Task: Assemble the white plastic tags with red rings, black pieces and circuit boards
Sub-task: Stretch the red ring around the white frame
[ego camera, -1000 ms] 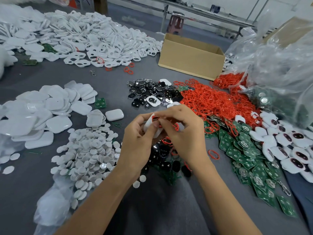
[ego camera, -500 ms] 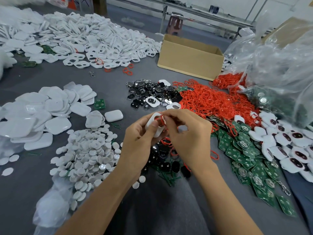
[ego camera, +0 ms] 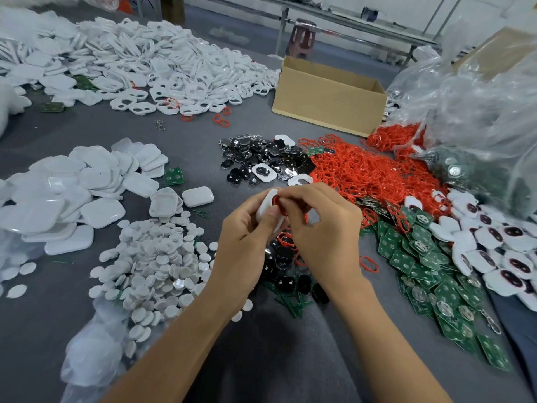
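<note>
White tag (ego camera: 266,206), gripped in left hand (ego camera: 247,237), red ring (ego camera: 276,202) pinched onto it by right hand (ego camera: 322,228): ring could have sprung loose under uneven pressing.

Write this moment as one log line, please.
left hand: holds white tag | right hand: pinches red ring against tag | stage: fitting ring

Inspection finds no legible text, label, brand, number or sign. The visible sides of the cardboard box (ego camera: 325,106) are plain. Any markings on the green circuit boards (ego camera: 406,260) are too small to read.
</note>
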Motion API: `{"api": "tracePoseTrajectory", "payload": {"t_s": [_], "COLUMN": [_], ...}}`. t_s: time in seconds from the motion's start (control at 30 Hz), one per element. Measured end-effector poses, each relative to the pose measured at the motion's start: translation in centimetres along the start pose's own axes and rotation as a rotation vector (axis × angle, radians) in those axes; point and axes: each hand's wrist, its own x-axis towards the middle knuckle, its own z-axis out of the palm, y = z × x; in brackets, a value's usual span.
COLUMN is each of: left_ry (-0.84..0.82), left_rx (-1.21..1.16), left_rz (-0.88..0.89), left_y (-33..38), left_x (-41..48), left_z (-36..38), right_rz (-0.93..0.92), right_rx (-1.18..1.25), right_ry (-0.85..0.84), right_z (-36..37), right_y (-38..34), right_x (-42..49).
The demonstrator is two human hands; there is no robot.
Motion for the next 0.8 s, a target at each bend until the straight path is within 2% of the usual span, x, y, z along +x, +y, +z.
{"api": "tracePoseTrajectory", "payload": {"t_s": [0.5,0.8], "left_ry": [0.006,0.043], "left_rx": [0.035,0.060], "left_rz": [0.040,0.036], "left_y": [0.06,-0.05], "left_x": [-0.06,-0.13], "left_z": [0.15,0.11], "right_rz": [-0.101,-0.113], "right_rx": [-0.104,-0.088], "right_ry": [-0.002,0.008], "right_z": [0.13,0.39], "right_y": [0.12,0.27], "right_x": [-0.40,-0.55]}}
